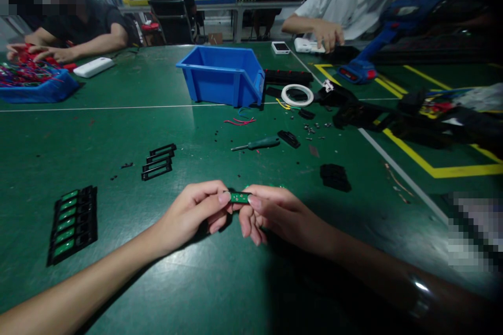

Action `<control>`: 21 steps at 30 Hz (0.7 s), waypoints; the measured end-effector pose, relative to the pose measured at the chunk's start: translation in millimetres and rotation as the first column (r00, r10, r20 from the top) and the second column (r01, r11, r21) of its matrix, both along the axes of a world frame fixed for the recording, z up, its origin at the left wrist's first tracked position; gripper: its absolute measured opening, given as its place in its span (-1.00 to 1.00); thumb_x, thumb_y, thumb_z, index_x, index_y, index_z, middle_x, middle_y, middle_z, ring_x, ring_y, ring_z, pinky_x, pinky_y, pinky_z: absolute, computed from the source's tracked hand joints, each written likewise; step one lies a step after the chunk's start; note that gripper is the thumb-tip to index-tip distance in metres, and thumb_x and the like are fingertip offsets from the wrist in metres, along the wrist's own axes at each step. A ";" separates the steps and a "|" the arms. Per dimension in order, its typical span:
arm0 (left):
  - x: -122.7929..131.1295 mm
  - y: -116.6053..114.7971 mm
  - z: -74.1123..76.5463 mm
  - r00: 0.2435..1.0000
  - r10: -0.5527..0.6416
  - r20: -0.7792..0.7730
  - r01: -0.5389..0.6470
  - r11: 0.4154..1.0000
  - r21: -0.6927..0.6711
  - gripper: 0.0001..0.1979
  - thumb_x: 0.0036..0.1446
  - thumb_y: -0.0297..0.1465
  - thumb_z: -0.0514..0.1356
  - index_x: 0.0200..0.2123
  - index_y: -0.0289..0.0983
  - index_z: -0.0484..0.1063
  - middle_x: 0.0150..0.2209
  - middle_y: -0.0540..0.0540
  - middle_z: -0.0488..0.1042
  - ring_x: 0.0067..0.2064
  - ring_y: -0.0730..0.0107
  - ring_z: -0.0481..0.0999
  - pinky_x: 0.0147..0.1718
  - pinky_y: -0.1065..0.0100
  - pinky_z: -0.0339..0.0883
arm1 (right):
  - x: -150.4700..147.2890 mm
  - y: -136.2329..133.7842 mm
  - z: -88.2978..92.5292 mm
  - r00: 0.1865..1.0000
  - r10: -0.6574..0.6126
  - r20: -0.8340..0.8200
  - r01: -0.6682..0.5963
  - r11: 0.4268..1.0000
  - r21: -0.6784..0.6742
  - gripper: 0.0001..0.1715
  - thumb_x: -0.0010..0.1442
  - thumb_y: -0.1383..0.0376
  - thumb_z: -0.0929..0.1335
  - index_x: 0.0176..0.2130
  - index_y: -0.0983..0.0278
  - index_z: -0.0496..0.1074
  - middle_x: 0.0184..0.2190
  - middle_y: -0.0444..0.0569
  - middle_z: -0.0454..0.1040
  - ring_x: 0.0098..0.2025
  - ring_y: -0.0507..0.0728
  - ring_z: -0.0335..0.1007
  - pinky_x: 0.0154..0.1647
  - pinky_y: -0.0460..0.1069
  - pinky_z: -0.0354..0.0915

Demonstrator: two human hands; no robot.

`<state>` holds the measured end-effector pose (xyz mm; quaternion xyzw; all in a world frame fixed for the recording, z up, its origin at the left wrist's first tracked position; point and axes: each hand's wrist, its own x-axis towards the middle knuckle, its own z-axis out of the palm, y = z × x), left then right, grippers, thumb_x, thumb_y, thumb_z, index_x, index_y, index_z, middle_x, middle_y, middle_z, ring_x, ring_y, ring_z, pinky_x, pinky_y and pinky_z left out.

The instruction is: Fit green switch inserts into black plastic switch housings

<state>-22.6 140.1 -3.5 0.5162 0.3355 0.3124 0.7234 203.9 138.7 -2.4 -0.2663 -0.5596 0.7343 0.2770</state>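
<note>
Between my two hands, just above the green tabletop, is a small green circuit board (239,197) with a dark edge. My left hand (202,204) pinches its left end between thumb and fingers. On the opposite end, my right hand (275,209) grips it the same way, its lower fingers curled beneath. Left of my hands lie several black rectangular frames (157,167) in a row. Farther left, a black holder (73,225) carries several green boards side by side. A screwdriver (259,143) with a green handle lies beyond my hands, beside a small black plastic part (288,138).
A blue bin (223,76) stands at the middle back, with a white tape roll (297,95) to its right. Loose screws (312,129) and black parts (335,177) lie at right. A blue cordless drill (377,47) stands back right. Co-workers sit across the table.
</note>
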 end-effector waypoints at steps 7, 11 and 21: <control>-0.5 0.3 -1.7 1.000 -0.007 0.004 0.007 1.000 0.009 -0.68 0.38 -0.20 0.15 -0.26 -0.37 0.43 -0.38 -0.06 0.40 -0.51 0.58 0.26 -0.52 0.44 0.03 | -0.5 0.4 -3.3 1.000 -0.005 -0.016 0.005 1.000 -0.008 -0.52 0.48 0.05 0.23 -0.26 0.37 0.42 -0.37 0.01 0.49 -0.44 -0.01 0.38 -0.43 -0.09 0.18; 0.2 1.1 -0.8 1.000 -0.018 0.008 0.018 1.000 0.014 -0.68 0.38 -0.19 0.15 -0.26 -0.37 0.42 -0.41 -0.04 0.38 -0.51 0.58 0.27 -0.53 0.45 0.05 | -1.9 0.7 -3.8 0.999 -0.017 -0.027 0.017 1.000 -0.013 -0.53 0.48 0.05 0.22 -0.24 0.37 0.42 -0.37 0.00 0.50 -0.45 -0.01 0.38 -0.44 -0.09 0.19; 2.2 1.1 2.4 0.997 -0.032 0.065 0.032 0.999 0.005 -0.68 0.38 -0.21 0.16 -0.26 -0.39 0.42 -0.53 0.08 0.22 -0.53 0.58 0.26 -0.54 0.48 0.09 | -0.5 0.1 -1.4 1.000 -0.010 -0.010 0.011 0.999 0.032 -0.51 0.49 0.06 0.21 -0.25 0.39 0.43 -0.39 0.00 0.50 -0.46 -0.02 0.39 -0.43 -0.09 0.18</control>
